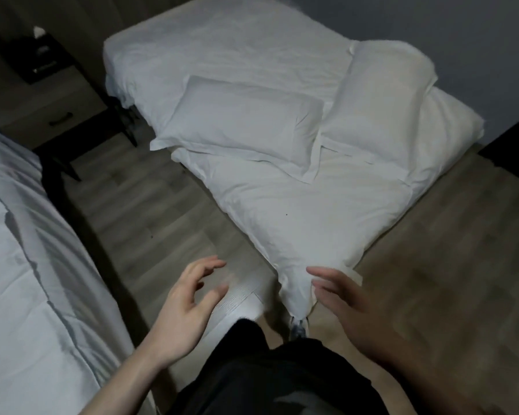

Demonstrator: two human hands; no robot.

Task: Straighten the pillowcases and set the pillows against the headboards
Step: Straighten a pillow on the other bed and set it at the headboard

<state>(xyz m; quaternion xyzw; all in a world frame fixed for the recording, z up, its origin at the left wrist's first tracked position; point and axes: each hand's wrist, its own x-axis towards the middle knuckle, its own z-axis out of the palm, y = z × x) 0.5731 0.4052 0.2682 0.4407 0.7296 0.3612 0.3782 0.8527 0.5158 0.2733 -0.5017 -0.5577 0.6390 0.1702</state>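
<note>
Left hand (189,298): fingers spread, holding nothing.
Right hand (346,298): fingers spread, touching the duvet (297,223) corner.
Pillows: two, left pillow (240,124), right pillow (381,106), on the duvet.

head-worn view, downward over bed (222,55)

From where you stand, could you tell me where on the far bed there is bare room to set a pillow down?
The sheet beyond the two pillows is bare, up to the bed's far end. The near half is crowded: the left pillow and right pillow lie on the folded duvet, whose corner hangs beside your right hand.
</note>
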